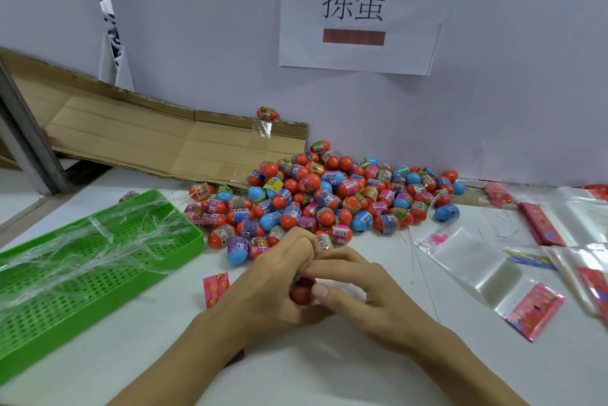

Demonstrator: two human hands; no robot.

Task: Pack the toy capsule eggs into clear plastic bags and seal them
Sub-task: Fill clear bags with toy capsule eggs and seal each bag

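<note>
Hands: my left hand (279, 277) and right hand (358, 287) clamp together on a red egg (301, 292), lower centre.
Technique: I keep the grip firm and align the bag mouth squarely.
Bags: clear bags (477, 261), right.
Supply: egg pile (329, 198), centre, beyond my hands.

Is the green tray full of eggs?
No. The green tray holds only clear plastic strips; the eggs lie heaped on the table beside it.

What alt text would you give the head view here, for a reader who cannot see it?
Two bare hands, left hand and right hand, meet over a white table, holding a red capsule egg. Behind them is a pile of capsule eggs, with a green tray to the left and clear plastic bags to the right.
</note>
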